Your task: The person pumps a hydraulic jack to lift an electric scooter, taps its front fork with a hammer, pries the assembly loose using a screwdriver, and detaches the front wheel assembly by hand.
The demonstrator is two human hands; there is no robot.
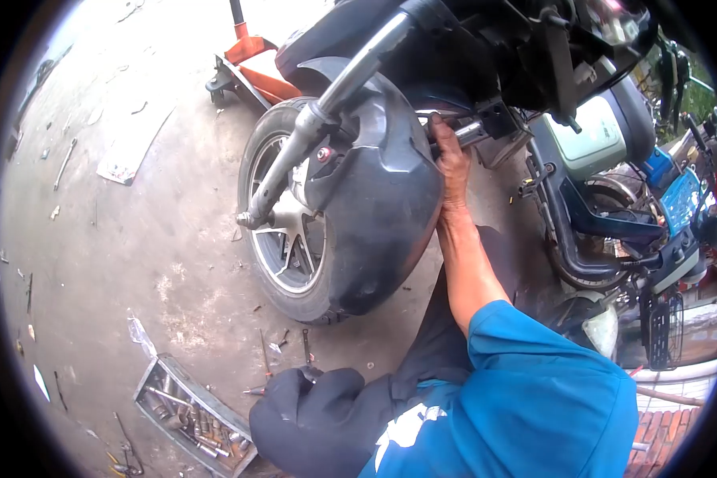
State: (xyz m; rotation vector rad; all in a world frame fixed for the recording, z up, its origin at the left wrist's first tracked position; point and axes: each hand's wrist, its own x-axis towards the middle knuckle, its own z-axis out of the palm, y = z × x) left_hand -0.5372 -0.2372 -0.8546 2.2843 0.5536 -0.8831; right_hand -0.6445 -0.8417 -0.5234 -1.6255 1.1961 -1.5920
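My right hand (452,163) reaches up behind the black front fender (386,215) of a scooter, close to the lower end of a metal fork tube (472,132). Its fingers look curled, but the fender partly hides them, and I cannot make out what they hold. Under the fender, the front wheel (291,259) has a dark tyre and silver spokes. On the near side, a grey fork leg (295,151) slants down, its lower end sticking out past the wheel hub. My left hand is out of view.
An open metal tray (203,414) of sockets and tools lies by my knee (315,410). Several tools are on the floor near the tyre. An orange floor jack (255,64) stands behind the wheel. Another two-wheeler (593,135) is parked at right.
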